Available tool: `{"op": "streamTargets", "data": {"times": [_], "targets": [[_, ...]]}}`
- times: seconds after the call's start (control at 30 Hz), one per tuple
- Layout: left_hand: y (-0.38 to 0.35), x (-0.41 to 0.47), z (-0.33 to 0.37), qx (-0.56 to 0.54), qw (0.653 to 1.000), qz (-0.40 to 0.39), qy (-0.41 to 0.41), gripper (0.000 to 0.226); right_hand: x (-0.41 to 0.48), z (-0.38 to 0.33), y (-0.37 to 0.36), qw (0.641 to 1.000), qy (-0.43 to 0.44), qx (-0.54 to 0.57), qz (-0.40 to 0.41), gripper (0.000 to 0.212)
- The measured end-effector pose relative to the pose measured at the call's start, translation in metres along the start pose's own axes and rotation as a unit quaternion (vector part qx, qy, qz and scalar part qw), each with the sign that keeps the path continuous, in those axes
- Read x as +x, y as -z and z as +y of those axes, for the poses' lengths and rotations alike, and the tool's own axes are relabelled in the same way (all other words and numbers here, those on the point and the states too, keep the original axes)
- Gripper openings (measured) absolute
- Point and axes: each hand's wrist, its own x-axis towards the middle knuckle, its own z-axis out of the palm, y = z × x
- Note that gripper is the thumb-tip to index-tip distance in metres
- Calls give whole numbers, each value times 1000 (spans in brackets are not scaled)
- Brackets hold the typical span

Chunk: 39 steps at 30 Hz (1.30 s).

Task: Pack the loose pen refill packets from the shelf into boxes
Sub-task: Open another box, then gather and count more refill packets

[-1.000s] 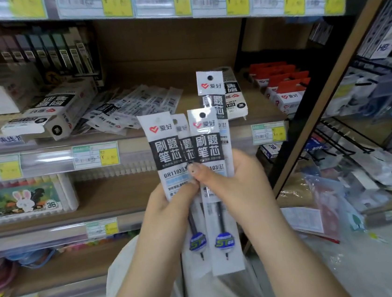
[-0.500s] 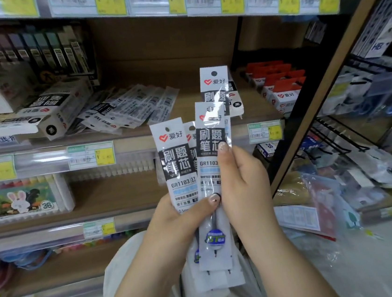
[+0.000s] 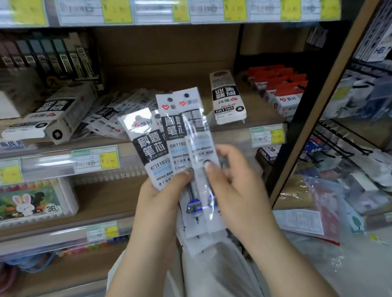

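Several refill packets fanned upright at frame centre, gripped from below by both hands: left hand curled round lower part of fan, thumb across front; right hand pinches rightmost packet, thumb on its face. Behind, on middle shelf, pile of loose packets lies left of centre, just beside white box on its side. Second box sits right of centre, near red-topped packs. Rabbit-print case on lower shelf, frame left.
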Motion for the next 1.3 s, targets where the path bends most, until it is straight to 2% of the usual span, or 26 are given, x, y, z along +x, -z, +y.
{"op": "streamTargets", "data": {"times": [0.07, 0.13, 0.23, 0.3, 0.37, 0.43, 0.5, 0.53, 0.6, 0.67, 0.73, 0.8, 0.87, 0.93, 1.0, 1.07, 1.2, 1.3], "targets": [[-6, 3, 2, -6, 1000, -13, -14, 22, -2, 2, -6, 993, 54, -101, -18, 30], [-10, 5, 2, 20, 999, -12, -35, 20, -1, 4, -9, 978, 92, -189, -3, 37], [-12, 8, -1, 68, 996, -8, -54, 10, -3, 4, -11, 970, 94, -223, 13, 42], [-10, 10, -3, 80, 995, -3, -62, 16, -2, 5, -10, 982, 63, -174, 21, 42], [-8, 11, -3, 90, 994, -17, -62, 14, 3, 5, -6, 998, 1, -59, 25, 42], [-7, 10, -2, 133, 986, -92, -45, 15, 10, 5, 2, 989, -91, 109, -33, 34], [-9, 8, 0, 176, 962, -208, -10, 18, 15, 0, 8, 952, -165, 230, -113, 22], [-11, 8, 2, 193, 949, -249, 2, 17, 18, -2, 8, 942, -178, 245, -147, 20], [-13, 11, 6, 217, 937, -273, 13, 14, 24, -5, 6, 947, -178, 197, -179, 19], [-10, 16, 11, 217, 938, -269, 24, 12, 30, -8, 1, 953, -178, 189, -154, 9], [0, 20, 12, 232, 938, -253, 49, 16, 35, -12, -2, 954, -153, 230, -120, 24], [14, 21, 8, 255, 937, -224, 82, 33, 39, -12, -2, 951, -122, 274, -69, 32], [21, 20, -2, 179, 962, -162, 125, 46, 42, -11, -2, 942, -105, 318, -2, 21], [22, 20, -12, -13, 978, -53, 202, 54, 42, -9, -5, 922, -104, 369, 58, 7], [20, 20, -17, -172, 954, 3, 247, 55, 40, -8, -10, 911, -98, 394, 68, 6], [17, 19, -20, -278, 925, 8, 257, 55, 34, -7, -17, 920, -94, 377, 54, 9], [10, 18, -20, -337, 906, -24, 255, 44, 23, -5, -33, 932, -106, 344, 40, 7], [10, 19, -14, -312, 920, -21, 238, 40, 25, -7, -32, 927, -106, 358, 42, 9]]}}
